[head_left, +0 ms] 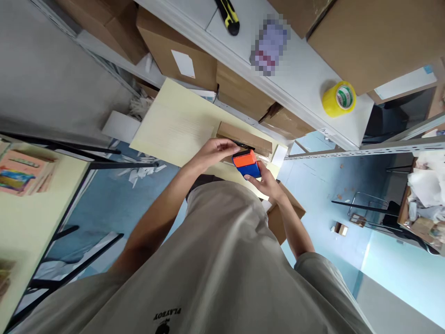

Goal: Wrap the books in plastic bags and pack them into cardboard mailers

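My right hand (266, 181) is closed around a small orange-and-blue block-shaped object (246, 163), orange on its upper side and blue below, with a dark strip along its far edge. I cannot tell exactly what kind of thing it is. My left hand (218, 152) is beside its far left corner, thumb and fingers pinched together; whatever they hold, if anything, is hidden. Just beyond both hands a narrow brown cardboard box (245, 136) lies on the pale yellow tabletop (177, 123).
On the white shelf above the table are a yellow-and-black utility knife (229, 18), a blurred-out item (269, 45) and a yellow tape roll (339, 99). Cardboard boxes (243, 86) fill the level beneath. An open carton (285, 213) stands by my right forearm.
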Tool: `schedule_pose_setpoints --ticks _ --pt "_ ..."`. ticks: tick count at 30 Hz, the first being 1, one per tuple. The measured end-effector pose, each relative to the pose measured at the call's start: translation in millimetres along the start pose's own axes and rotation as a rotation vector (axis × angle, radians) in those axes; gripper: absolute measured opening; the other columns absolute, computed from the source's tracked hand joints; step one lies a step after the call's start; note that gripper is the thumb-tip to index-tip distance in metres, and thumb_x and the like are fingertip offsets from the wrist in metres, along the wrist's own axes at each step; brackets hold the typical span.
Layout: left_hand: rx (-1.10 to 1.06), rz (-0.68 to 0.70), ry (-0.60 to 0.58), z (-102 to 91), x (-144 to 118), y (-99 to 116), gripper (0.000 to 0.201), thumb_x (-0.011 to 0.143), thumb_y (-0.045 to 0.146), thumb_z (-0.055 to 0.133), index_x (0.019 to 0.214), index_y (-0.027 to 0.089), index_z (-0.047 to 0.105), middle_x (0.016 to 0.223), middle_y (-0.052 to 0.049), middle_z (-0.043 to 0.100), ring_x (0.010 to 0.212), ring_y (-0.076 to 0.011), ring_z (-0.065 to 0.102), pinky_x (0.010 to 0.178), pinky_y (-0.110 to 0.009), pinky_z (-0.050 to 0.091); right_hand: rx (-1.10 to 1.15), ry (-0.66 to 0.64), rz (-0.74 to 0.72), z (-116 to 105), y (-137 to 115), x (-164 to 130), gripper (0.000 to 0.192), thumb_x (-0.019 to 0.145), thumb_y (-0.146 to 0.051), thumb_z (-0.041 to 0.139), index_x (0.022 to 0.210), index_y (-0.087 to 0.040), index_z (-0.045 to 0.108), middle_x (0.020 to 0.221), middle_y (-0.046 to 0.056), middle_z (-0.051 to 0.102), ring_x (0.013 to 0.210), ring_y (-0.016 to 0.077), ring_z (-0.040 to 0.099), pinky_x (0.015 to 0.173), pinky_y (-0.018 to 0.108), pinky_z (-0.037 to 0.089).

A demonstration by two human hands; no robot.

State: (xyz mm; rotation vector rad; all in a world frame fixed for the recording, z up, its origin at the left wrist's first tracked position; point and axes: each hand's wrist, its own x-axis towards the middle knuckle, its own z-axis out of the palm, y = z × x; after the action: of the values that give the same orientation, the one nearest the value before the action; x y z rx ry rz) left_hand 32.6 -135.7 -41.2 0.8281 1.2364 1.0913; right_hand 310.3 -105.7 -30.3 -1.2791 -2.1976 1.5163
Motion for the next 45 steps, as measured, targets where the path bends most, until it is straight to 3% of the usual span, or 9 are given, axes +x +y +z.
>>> schedule_pose_setpoints --ticks 9,12,17,23,26,30,32,36,45 --pt "-0.116 -0.039 -0.064 -14.0 8.9 -18.2 0.057 0.077 0.069 0.104 0.097 0.018 0.087 0.105 -0.012 0.086 0.105 -0.0284 0.078 0.093 -0.041 0.063 -0.186 -0.131 0.072 -12.6 -24.6 9.4 0.071 0.1 -0.088 0.07 0.129 -0.024 0.063 0.111 0.011 0.079 0.099 0.0332 0.074 0.084 0.047 0.062" --pt "-0.155 -0.059 -0.015 -18.5 10.4 -27.6 0.045 0.08 0.057 0.102 0.094 0.017 0.085 0.1 -0.01 0.084 0.099 -0.0255 0.077 0.091 -0.039 0.063 -0.246 -0.158 0.114 -16.0 -34.4 18.7 0.069 0.099 -0.086 0.071 0.129 -0.024 0.065 0.107 0.009 0.08 0.09 0.0296 0.072 0.08 0.044 0.059" --pt "-0.215 -0.09 0.145 -19.9 8.6 -45.9 0.024 0.083 0.041 0.091 0.087 0.018 0.082 0.089 -0.006 0.081 0.087 -0.02 0.073 0.085 -0.035 0.06 -0.257 -0.225 0.203 -22.2 -59.2 44.1 0.074 0.1 -0.099 0.061 0.102 -0.025 0.064 0.09 0.006 0.076 0.079 0.0248 0.07 0.073 0.039 0.055" --pt "-0.298 -0.097 0.255 -17.6 4.6 -44.1 0.018 0.081 0.035 0.089 0.087 0.02 0.082 0.093 -0.006 0.084 0.093 -0.022 0.077 0.087 -0.035 0.061 -0.259 -0.436 0.306 -59.8 -121.2 78.8 0.075 0.097 -0.097 0.071 0.099 -0.022 0.07 0.087 0.007 0.081 0.076 0.0216 0.077 0.065 0.032 0.055" --pt "-0.321 -0.084 0.4 -38.5 14.8 -45.4 0.024 0.082 0.04 0.093 0.088 0.02 0.081 0.091 -0.005 0.083 0.089 -0.0201 0.075 0.08 -0.032 0.058 -0.348 -0.515 0.407 -86.0 -150.7 94.3 0.073 0.095 -0.094 0.077 0.095 -0.022 0.073 0.078 0.005 0.081 0.069 0.0197 0.077 0.06 0.03 0.054" --pt "-0.351 -0.159 0.555 -75.4 34.5 -69.3 0.035 0.082 0.047 0.1 0.084 0.021 0.078 0.081 -0.003 0.076 0.076 -0.0152 0.066 0.068 -0.026 0.05 -0.383 -0.565 0.512 -103.9 -171.6 112.2 0.074 0.092 -0.096 0.078 0.086 -0.022 0.072 0.07 0.004 0.078 0.062 0.019 0.075 0.057 0.029 0.054" --pt "-0.385 -0.222 0.545 -81.0 40.6 -85.1 0.038 0.082 0.05 0.101 0.082 0.021 0.076 0.078 -0.002 0.073 0.074 -0.0143 0.064 0.065 -0.025 0.049 -0.402 -0.561 0.535 -102.0 -176.7 120.1 0.075 0.092 -0.097 0.077 0.083 -0.023 0.072 0.069 0.004 0.078 0.061 0.0191 0.075 0.056 0.029 0.054" --pt "-0.478 -0.313 0.514 -71.2 46.0 -107.7 0.038 0.081 0.049 0.102 0.078 0.022 0.075 0.078 -0.001 0.071 0.073 -0.0138 0.061 0.066 -0.025 0.046 -0.449 -0.54 0.563 -88.9 -184.5 132.1 0.076 0.092 -0.098 0.075 0.081 -0.023 0.071 0.068 0.004 0.077 0.06 0.0189 0.075 0.056 0.029 0.054" --pt "-0.602 -0.341 0.471 -61.3 71.8 -139.2 0.027 0.077 0.039 0.096 0.076 0.022 0.076 0.073 0.001 0.066 0.068 -0.0132 0.054 0.064 -0.027 0.038 -0.469 -0.477 0.572 -67.4 -196.3 147.8 0.081 0.092 -0.103 0.07 0.077 -0.023 0.07 0.065 0.004 0.075 0.056 0.0171 0.072 0.052 0.028 0.051"
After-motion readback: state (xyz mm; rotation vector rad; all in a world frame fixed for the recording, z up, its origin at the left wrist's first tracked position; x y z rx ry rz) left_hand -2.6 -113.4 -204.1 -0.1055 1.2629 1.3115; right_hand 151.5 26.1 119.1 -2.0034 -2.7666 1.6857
